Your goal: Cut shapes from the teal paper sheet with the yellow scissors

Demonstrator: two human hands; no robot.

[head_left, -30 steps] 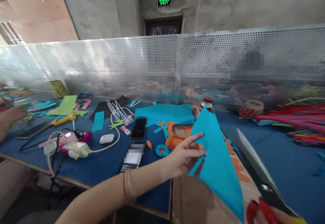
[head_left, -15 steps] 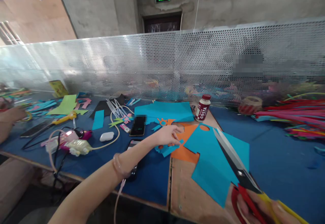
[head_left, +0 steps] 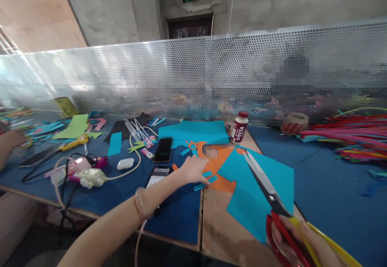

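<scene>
My left hand (head_left: 193,169) lies palm down on the table, fingers resting on small blue paper scraps (head_left: 205,180) beside an orange cut sheet (head_left: 222,163). My right hand (head_left: 305,240) grips the red and yellow handles of large scissors (head_left: 266,186), whose blades lie nearly together and point up-left over a blue paper sheet (head_left: 260,194) lying flat on the table. A white bottle with a red cap (head_left: 238,128) stands just behind the sheets.
Two phones (head_left: 163,150) (head_left: 159,175), a white earbud case (head_left: 125,163), cables and a glue gun (head_left: 90,176) lie to the left. Another person's hand (head_left: 10,140) is at the far left. A perforated metal screen (head_left: 193,81) runs along the back; coloured strips (head_left: 347,138) pile at the right.
The blue sheet went from raised in my left hand to flat on the table. My left hand let it go and moved left onto the scraps. The scissors swung in over the sheet.
</scene>
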